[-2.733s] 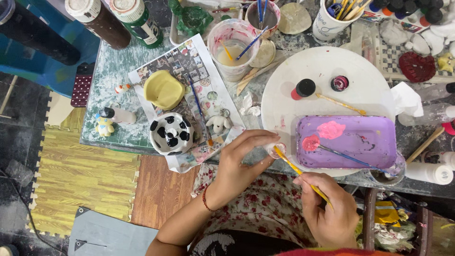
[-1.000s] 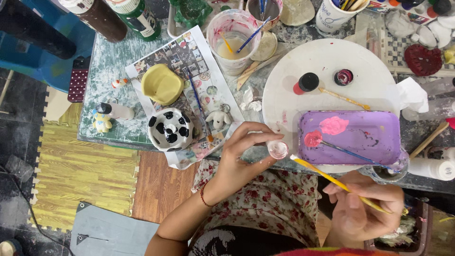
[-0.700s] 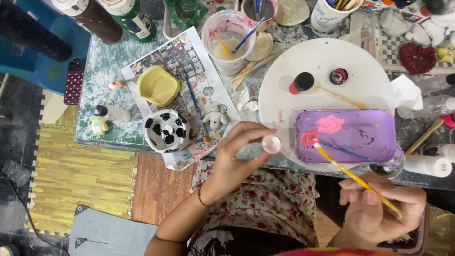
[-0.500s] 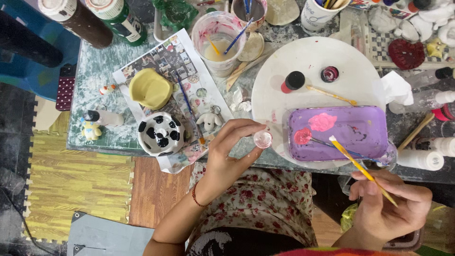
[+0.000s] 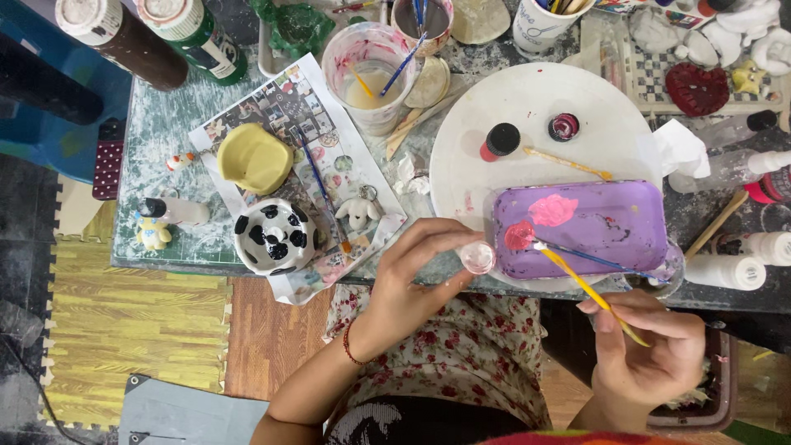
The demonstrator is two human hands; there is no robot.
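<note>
Head view, looking down on a cluttered table (image 5: 156,156) w/ pale, paint-smeared top. Biggest item: round white plate (image 5: 527,115), right of centre; black-capped bottle (image 5: 499,140) and small open paint pot (image 5: 564,127) sit on it. Purple tray (image 5: 610,227) overlaps plate's near edge, w/ two pink paint blobs at its left end. Left of plate: printed sheet (image 5: 288,107) carrying yellow dish (image 5: 255,157), black-spotted white bowl (image 5: 274,237) and small white dog figure (image 5: 359,212). Plastic cup (image 5: 370,74) of cloudy water w/ brushes stands behind the sheet.

Left hand (image 5: 408,276) at table's near edge, thumb & fingers curled shut around a small round pinkish piece (image 5: 477,257), pinched at fingertips just left of tray; can't tell what the piece is exactly. Right hand (image 5: 647,350) lower right, below table edge, fingers closed in a pencil grip on yellow-handled brush (image 5: 587,286). Brush slants up-left; tip touches the lower pink blob on tray, near the piece but apart from it.
</note>
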